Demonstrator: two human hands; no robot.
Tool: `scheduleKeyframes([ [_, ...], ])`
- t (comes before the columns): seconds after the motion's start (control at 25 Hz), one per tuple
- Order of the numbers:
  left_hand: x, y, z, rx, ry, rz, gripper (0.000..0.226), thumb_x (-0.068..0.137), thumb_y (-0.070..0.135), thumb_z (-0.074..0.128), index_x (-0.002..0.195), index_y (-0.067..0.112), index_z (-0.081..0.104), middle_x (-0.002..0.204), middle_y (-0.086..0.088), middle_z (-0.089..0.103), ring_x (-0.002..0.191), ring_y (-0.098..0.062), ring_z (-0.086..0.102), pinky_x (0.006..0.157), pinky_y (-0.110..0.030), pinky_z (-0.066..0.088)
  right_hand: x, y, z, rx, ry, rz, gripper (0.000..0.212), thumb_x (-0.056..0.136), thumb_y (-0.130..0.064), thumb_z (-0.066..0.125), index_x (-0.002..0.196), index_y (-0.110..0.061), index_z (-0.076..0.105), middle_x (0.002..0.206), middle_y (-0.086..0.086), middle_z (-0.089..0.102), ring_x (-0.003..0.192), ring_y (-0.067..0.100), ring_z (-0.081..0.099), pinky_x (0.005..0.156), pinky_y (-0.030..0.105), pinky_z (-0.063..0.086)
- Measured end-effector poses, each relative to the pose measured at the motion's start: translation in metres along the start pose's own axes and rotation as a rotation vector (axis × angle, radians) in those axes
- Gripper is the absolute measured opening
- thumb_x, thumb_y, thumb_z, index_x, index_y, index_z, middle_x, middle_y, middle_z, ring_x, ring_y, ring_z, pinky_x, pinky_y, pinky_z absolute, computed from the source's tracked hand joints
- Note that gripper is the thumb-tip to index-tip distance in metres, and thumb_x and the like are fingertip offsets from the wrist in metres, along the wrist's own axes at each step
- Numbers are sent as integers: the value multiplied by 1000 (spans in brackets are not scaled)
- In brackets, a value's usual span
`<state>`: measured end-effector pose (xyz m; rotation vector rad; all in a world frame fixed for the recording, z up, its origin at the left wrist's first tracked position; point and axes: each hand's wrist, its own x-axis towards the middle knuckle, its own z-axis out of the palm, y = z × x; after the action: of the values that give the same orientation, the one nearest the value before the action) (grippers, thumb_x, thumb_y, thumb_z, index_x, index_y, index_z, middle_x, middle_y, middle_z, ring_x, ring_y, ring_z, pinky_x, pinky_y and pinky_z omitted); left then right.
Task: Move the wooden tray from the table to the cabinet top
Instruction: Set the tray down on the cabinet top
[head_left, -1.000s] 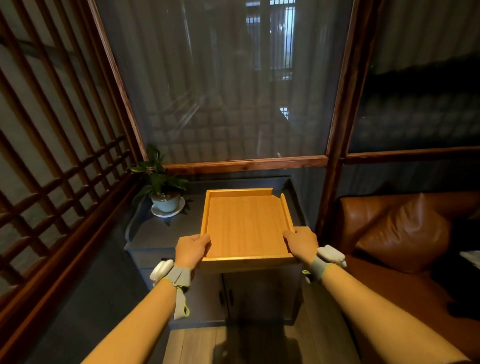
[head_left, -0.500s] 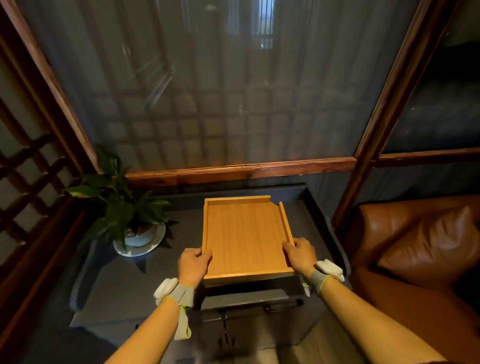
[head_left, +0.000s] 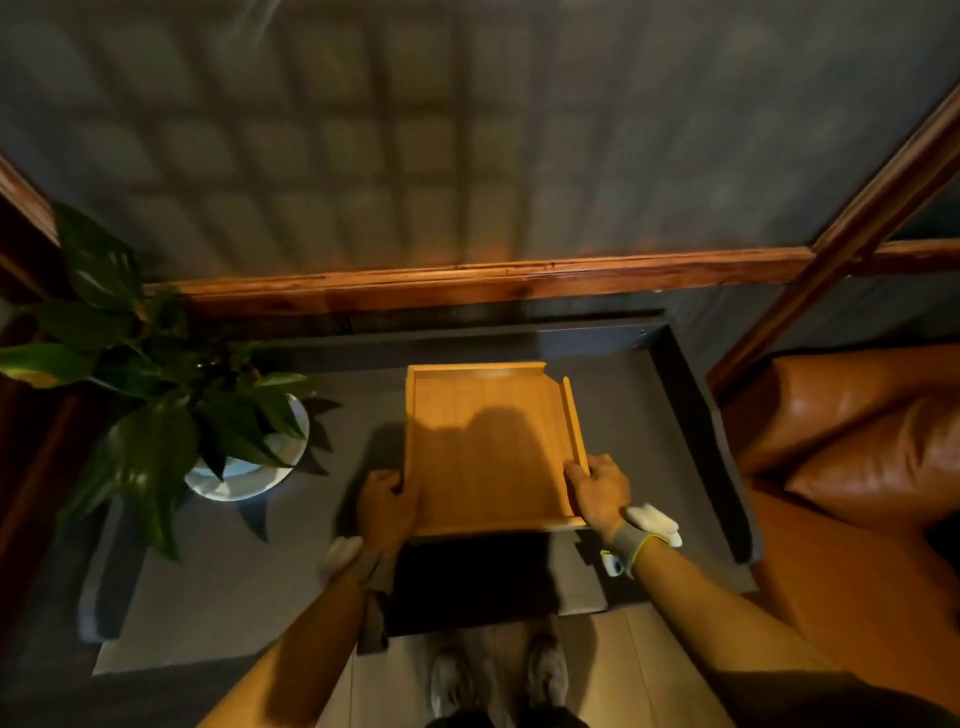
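The wooden tray (head_left: 488, 441) is a light rectangular tray with low rims, held level just over the dark grey cabinet top (head_left: 628, 441). I cannot tell whether it touches the surface. My left hand (head_left: 387, 506) grips its left rim near the front corner. My right hand (head_left: 597, 491) grips the right rim near the front corner. Both wrists wear grey straps with white sensors. A dark shadow lies under the tray's near edge.
A potted green plant (head_left: 171, 395) in a white saucer stands on the left part of the cabinet top. A raised lip runs along the back and right edges. A brown leather sofa (head_left: 852, 441) sits right of the cabinet. A wooden rail (head_left: 467, 283) and screen stand behind.
I have stepped closer and the view has tilted down. The tray, held in both hands, has moved forward over the middle of the cabinet top and lower towards it.
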<state>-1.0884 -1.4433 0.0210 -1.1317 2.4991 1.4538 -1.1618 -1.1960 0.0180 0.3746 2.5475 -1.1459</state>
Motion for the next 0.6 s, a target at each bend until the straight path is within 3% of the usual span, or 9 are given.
scheduleKeyframes([
  [0.08, 5, -4, 10, 45, -7, -1, 28, 87, 16, 60, 95, -11, 64, 115, -25, 61, 101, -37, 59, 81, -36, 42, 9, 6, 4, -24, -4, 12, 28, 93, -29, 54, 94, -6, 70, 104, 18, 60, 100, 39, 57, 79, 33, 39],
  [0.44, 14, -22, 26, 150, -35, 65, 27, 87, 12, 60, 103, -9, 65, 122, -28, 57, 108, -40, 56, 89, -41, 42, 24, 20, 9, -88, 10, -71, 26, 94, -18, 53, 93, 4, 68, 103, 28, 60, 97, 42, 57, 86, 43, 47],
  [0.6, 14, -14, 23, 88, -61, 88, 32, 89, 17, 59, 111, -6, 63, 128, -27, 56, 112, -39, 55, 90, -36, 40, 23, 9, -3, -9, -80, -71, 17, 91, -17, 58, 87, -5, 68, 95, 22, 62, 97, 41, 60, 82, 42, 47],
])
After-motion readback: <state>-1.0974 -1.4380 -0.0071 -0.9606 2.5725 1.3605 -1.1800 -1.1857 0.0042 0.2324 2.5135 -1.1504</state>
